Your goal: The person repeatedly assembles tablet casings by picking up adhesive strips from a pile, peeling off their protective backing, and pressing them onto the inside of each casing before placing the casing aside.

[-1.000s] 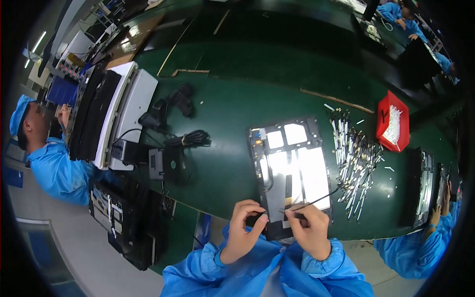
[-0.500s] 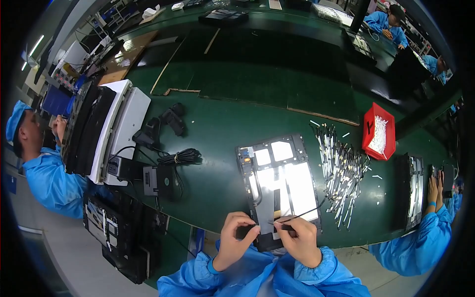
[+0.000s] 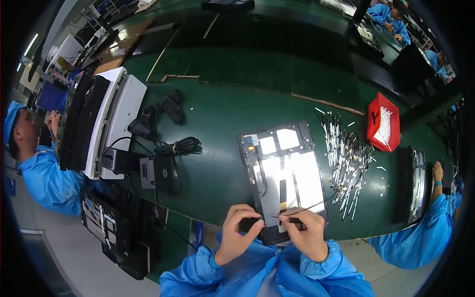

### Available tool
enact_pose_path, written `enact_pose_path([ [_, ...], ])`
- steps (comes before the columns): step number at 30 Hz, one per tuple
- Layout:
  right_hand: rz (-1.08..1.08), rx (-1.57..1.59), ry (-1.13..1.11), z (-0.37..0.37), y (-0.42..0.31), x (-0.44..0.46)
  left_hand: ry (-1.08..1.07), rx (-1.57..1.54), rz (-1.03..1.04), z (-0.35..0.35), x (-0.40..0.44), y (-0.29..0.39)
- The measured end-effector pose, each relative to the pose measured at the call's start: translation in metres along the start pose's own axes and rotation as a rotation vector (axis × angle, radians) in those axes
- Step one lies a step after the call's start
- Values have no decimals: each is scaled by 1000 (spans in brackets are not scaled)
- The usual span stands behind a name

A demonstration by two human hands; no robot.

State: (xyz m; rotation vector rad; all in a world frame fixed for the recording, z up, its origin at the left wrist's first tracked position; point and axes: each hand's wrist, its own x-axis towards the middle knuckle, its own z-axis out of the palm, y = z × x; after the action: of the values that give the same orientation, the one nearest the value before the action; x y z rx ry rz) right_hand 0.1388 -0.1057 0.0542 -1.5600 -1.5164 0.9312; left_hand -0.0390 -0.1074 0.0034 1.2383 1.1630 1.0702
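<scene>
An opened black tablet-like device (image 3: 302, 173) with shiny silver panels lies on the green table, its lower end near my body. At its lower left edge my left hand (image 3: 240, 232) pinches something small and dark, too hidden to name. My right hand (image 3: 306, 230) is closed over the lower part of the device, holding a thin black cable (image 3: 297, 210) between its fingertips. Right of the device is a loose pile of thin black-and-white cables (image 3: 346, 163).
A red bin (image 3: 383, 123) of small white pieces stands at the right. To the left are black adapters (image 3: 163, 173), a coiled cable (image 3: 180, 146) and stacked panels (image 3: 118, 119). One co-worker (image 3: 44, 168) sits left; another person's hand (image 3: 437, 172) is at far right.
The view has shifted slightly. Both my hands stay at the device's lower end, with the right fingers slightly changed in pose. At far right, the co-worker's hands have moved.
</scene>
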Motion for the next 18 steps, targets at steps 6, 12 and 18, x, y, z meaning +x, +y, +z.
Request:
enact_pose_path([
  [6, -10, -25, 42, 3, 0, 0, -28, 19, 75, -6, 5, -2],
  [12, -7, 9, 90, 10, 1, -1, -62, -17, 68, -8, 6, 0],
  [18, 7, -27, 88, 7, 3, -2, -113, -49, 43, -9, 7, -2],
])
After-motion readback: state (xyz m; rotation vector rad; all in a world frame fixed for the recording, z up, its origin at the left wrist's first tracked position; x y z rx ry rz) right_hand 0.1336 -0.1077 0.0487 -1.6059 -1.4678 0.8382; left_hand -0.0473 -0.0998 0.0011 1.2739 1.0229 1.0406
